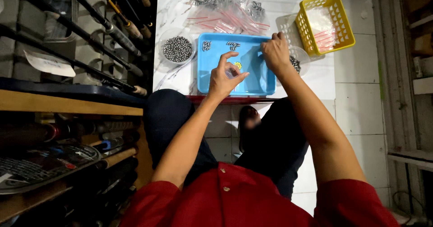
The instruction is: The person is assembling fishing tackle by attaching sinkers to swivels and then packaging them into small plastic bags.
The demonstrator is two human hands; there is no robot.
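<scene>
A light blue plastic tray (212,80) lies on a white marbled surface, with a few small grey metal weights (206,45) at its far edge. Over the tray, my left hand (224,76) pinches a small clear plastic bag between thumb and fingers. My right hand (275,52) rests on the tray's far right corner with fingers curled down; whether it holds a weight is hidden. A clear round tub (177,49) of small grey metal balls stands left of the tray. Another clear tub (298,64) with dark weights sits right of my right wrist.
A heap of clear zip bags with red strips (230,17), some filled with weights, lies behind the tray. A yellow plastic basket (325,23) holding empty bags stands at the back right. Fishing rods (103,24) on a rack fill the left; wooden shelves (67,103) below.
</scene>
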